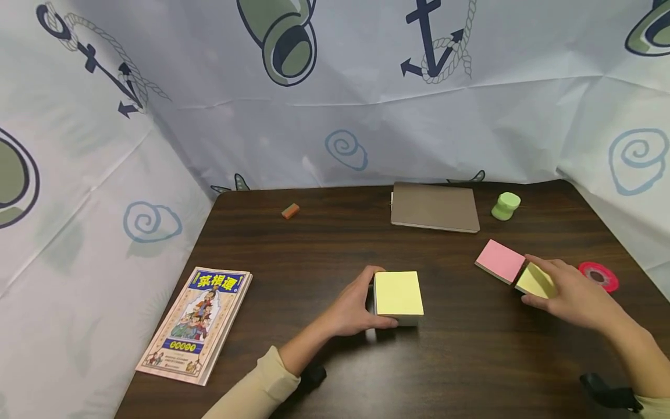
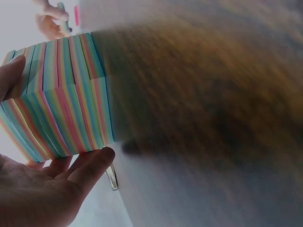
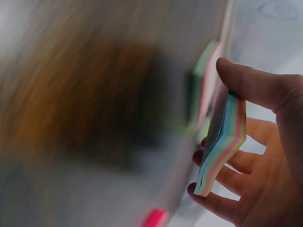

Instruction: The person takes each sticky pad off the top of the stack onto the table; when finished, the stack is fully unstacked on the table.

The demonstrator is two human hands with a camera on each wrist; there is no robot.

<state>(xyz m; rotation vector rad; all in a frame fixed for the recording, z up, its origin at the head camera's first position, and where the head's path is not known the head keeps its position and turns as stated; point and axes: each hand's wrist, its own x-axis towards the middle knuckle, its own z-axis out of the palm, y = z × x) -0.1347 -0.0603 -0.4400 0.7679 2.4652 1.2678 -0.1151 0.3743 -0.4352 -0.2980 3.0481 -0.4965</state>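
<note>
A thick block of sticky notes [image 1: 398,297] with a yellow top and rainbow-striped sides [image 2: 61,99] stands on the dark wooden table [image 1: 314,256]. My left hand [image 1: 358,305] grips it from the left, thumb on the far side, fingers along the near side. My right hand [image 1: 567,297] pinches a thin yellow-topped pad [image 1: 535,281], seen edge-on as a striped pad [image 3: 222,142] between thumb and fingers. A pink-topped pad [image 1: 499,260] lies just left of it, touching its corner.
A picture book [image 1: 198,323] lies at the left front. A brown notebook [image 1: 434,206], a green round object [image 1: 505,206] and a small orange eraser [image 1: 290,210] sit at the back. A red tape roll [image 1: 599,274] lies right of my right hand. Printed cloth walls surround the table.
</note>
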